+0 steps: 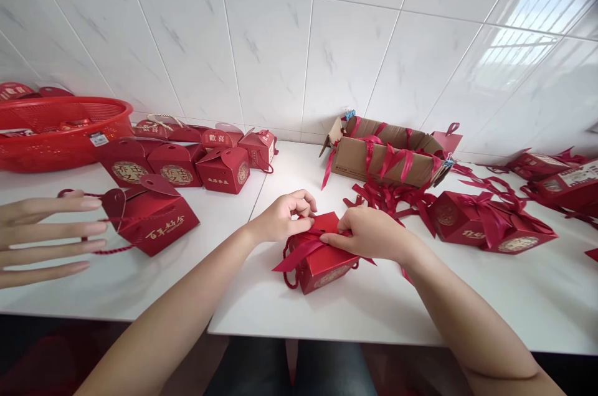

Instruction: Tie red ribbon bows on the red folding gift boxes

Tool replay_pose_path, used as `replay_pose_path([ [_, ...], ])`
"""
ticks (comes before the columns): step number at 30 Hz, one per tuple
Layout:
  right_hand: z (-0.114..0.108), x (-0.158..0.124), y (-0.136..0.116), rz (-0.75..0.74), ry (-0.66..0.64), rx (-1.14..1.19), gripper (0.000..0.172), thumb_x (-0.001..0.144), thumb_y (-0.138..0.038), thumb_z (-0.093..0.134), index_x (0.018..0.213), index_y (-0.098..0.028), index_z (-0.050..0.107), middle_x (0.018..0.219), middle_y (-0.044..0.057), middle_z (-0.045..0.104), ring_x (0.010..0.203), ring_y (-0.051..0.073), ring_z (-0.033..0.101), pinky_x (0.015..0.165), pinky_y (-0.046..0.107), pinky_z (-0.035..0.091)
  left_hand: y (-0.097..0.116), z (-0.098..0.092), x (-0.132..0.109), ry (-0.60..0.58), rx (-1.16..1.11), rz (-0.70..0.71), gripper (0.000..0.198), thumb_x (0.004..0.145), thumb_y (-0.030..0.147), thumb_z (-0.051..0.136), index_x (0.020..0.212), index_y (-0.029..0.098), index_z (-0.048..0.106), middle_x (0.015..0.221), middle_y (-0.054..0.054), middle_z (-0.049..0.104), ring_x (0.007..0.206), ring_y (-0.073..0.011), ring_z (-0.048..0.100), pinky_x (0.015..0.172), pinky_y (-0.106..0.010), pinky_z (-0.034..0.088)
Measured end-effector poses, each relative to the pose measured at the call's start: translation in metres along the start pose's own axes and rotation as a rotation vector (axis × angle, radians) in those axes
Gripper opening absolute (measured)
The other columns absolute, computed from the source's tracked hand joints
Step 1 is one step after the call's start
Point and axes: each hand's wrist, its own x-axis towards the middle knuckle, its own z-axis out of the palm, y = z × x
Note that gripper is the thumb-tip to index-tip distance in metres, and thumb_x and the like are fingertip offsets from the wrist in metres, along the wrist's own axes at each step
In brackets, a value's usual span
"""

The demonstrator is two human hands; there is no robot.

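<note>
In front of me on the white table stands a small red gift box (329,265) with a gold emblem and a dark red cord at its side. A red ribbon (303,253) lies across its top, one end trailing to the left. My left hand (284,216) is at the box's back left edge, thumb and fingers pinched together on the ribbon. From the right, my right hand (367,234) presses down on the top with curled fingers, also gripping the ribbon. The ribbon's middle is partly hidden by my fingers.
At the left edge a co-worker's hand (51,234) is beside a red box (152,215) with a cord. Several red boxes (175,165) stand near a red basket (112,111). Ribbons hang over a cardboard box (355,159). Ribbon-tied boxes (490,221) sit at right.
</note>
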Motion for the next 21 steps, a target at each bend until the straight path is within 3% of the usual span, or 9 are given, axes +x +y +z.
replay_pose_path([
  [4, -0.003, 0.003, 0.006, -0.062, -0.029, 0.110, 0.058, 0.083, -0.063, 0.042, 0.054, -0.018, 0.022, 0.048, -0.004, 0.022, 0.045, 0.007, 0.014, 0.044, 0.029, 0.011, 0.002, -0.002, 0.000, 0.008, -0.021, -0.003, 0.031, 0.077, 0.022, 0.055, 0.054, 0.015, 0.037, 0.094, -0.002, 0.048, 0.065, -0.0081, 0.045, 0.062, -0.026, 0.037],
  [10, -0.013, 0.013, 0.019, -0.244, -0.193, 0.469, 0.051, 0.084, -0.061, 0.045, 0.063, -0.019, 0.026, 0.060, -0.005, 0.022, 0.052, 0.007, 0.019, 0.045, 0.023, 0.018, 0.002, -0.002, 0.000, 0.076, -0.109, -0.006, 0.033, 0.079, 0.023, 0.054, 0.055, 0.016, 0.033, 0.089, -0.002, 0.048, 0.072, -0.0118, 0.047, 0.067, -0.028, 0.037],
  [17, -0.011, 0.015, 0.017, -0.208, -0.154, 0.636, 0.052, 0.083, -0.066, 0.041, 0.064, -0.020, 0.025, 0.062, -0.005, 0.020, 0.051, 0.007, 0.017, 0.041, 0.020, 0.018, 0.000, -0.001, 0.002, 0.082, -0.245, -0.028, 0.027, 0.077, 0.028, 0.058, 0.059, 0.015, 0.042, 0.088, -0.003, 0.053, 0.071, -0.0128, 0.048, 0.065, -0.027, 0.037],
  [21, -0.012, 0.014, 0.018, -0.157, -0.160, 0.633, 0.053, 0.083, -0.066, 0.040, 0.064, -0.020, 0.024, 0.060, -0.005, 0.021, 0.049, 0.006, 0.018, 0.039, 0.019, 0.017, -0.005, -0.001, 0.004, 0.096, -0.307, -0.017, 0.031, 0.083, 0.035, 0.051, 0.059, 0.015, 0.048, 0.086, -0.004, 0.056, 0.083, -0.0173, 0.052, 0.078, -0.030, 0.039],
])
